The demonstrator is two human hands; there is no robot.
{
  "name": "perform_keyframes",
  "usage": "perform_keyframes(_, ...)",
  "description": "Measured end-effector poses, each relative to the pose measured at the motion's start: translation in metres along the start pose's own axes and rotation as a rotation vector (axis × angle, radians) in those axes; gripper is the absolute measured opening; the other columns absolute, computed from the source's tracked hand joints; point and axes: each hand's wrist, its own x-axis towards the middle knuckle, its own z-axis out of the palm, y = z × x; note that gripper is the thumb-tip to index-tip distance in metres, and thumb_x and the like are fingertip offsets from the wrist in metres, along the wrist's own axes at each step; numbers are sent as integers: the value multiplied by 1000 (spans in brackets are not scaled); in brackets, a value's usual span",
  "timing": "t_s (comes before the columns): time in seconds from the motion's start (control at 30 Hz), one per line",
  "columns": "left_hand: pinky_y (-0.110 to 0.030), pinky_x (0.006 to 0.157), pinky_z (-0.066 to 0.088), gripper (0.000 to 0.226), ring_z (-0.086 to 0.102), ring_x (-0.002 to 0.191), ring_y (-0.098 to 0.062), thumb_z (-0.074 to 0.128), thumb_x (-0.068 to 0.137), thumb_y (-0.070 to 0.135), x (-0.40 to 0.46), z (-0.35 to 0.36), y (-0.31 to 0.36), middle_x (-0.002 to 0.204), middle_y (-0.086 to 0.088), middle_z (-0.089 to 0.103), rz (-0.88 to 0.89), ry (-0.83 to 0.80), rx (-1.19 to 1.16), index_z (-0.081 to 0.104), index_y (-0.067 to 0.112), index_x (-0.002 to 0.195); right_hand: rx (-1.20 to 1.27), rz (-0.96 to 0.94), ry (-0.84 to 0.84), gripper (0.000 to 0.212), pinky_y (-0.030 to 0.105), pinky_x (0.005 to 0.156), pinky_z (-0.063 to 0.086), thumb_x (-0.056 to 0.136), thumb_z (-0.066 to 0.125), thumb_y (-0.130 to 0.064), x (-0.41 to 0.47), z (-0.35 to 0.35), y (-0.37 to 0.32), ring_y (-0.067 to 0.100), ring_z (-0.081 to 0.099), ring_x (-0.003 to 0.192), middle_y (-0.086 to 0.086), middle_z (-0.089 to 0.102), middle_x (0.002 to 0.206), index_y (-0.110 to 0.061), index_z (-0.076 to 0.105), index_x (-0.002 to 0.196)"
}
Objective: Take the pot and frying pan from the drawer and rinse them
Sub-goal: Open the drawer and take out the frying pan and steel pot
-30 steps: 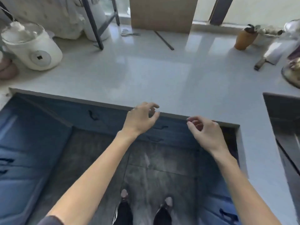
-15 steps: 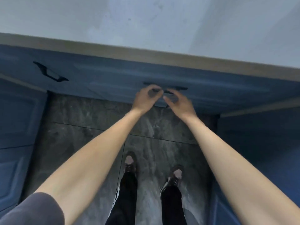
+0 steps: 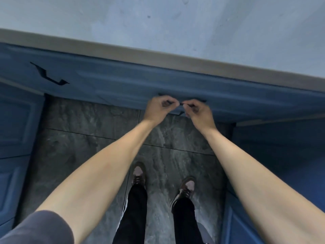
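Observation:
A blue drawer front [image 3: 123, 85] runs under the grey countertop edge, and it looks closed. Its thin black handle [image 3: 180, 103] shows between my two hands. My left hand [image 3: 158, 108] has its fingers curled around the handle's left part. Beside it, my right hand [image 3: 197, 111] curls around the right part of the same handle. The two hands nearly touch. The pot and the frying pan are not visible.
The pale grey countertop [image 3: 175, 32] fills the top of the view. A second black handle [image 3: 49, 74] sits on the blue front to the left. Blue cabinets [image 3: 15, 138] flank a dark stone floor [image 3: 79, 147], where my feet stand.
My view dropped from the countertop to the cabinet front. Both hands went down from the counter edge to the drawer handle and curled around it.

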Motion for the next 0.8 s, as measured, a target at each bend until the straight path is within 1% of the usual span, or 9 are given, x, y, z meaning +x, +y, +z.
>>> perform_keyframes(0.07,-26,80,51,9,63,80,-14,71,83,15,-13,2,2,85,-1,71,-45,0,-33,74,10,90,35,40,1,13,17,65,49,91,59,-14,-12,3,0,-4,55,58,-9,61,70,-25,66,89)
perform_keyframes(0.13,-20,78,49,9,63,80,-13,72,81,14,-25,0,2,85,-1,71,-85,-21,-46,74,11,90,51,92,8,14,16,69,48,90,60,-15,-25,5,0,-3,57,61,-9,64,73,-26,67,88)
perform_keyframes(0.23,-24,82,49,6,65,83,-12,73,80,15,-45,-1,-7,83,4,72,-148,-77,-73,73,20,83,21,164,23,18,14,75,47,88,62,-15,-51,14,2,-2,61,72,-17,67,80,-32,66,82)
perform_keyframes(0.37,-20,77,47,27,63,70,7,73,79,15,-78,3,-31,69,23,70,-176,-159,-91,70,40,70,42,239,16,23,5,74,43,85,66,-11,-90,23,11,-11,62,75,-30,68,73,-33,67,80)
perform_keyframes(0.47,-23,81,51,20,67,77,3,77,73,33,-97,5,-41,72,28,70,-196,-162,-71,70,50,65,101,320,32,18,4,72,45,84,68,-12,-112,27,20,-11,64,76,-26,70,74,-30,70,80)
perform_keyframes(0.5,-23,82,51,18,68,78,1,77,72,34,-103,6,-43,73,27,71,-205,-148,-77,70,48,65,124,341,51,17,4,71,46,84,68,-12,-119,29,22,-10,64,75,-23,70,75,-28,70,80)
perform_keyframes(0.63,-17,80,51,23,67,75,2,75,77,12,-123,13,-46,73,23,72,-173,-86,-131,71,34,71,207,349,155,22,6,66,47,85,65,-4,-135,43,25,-7,64,65,-16,70,71,-23,69,76)
perform_keyframes(0.73,-10,77,47,22,64,72,8,73,79,8,-128,15,-46,70,24,70,-163,-98,-116,69,29,73,250,347,166,13,9,66,48,86,62,-1,-143,48,26,2,61,65,3,69,77,-11,70,86)
perform_keyframes(0.8,-6,73,46,16,61,68,13,71,80,4,-133,15,-44,66,27,68,-159,-126,-91,70,20,77,235,329,158,13,11,67,47,86,61,-2,-149,49,28,2,60,64,2,68,76,-12,70,88)
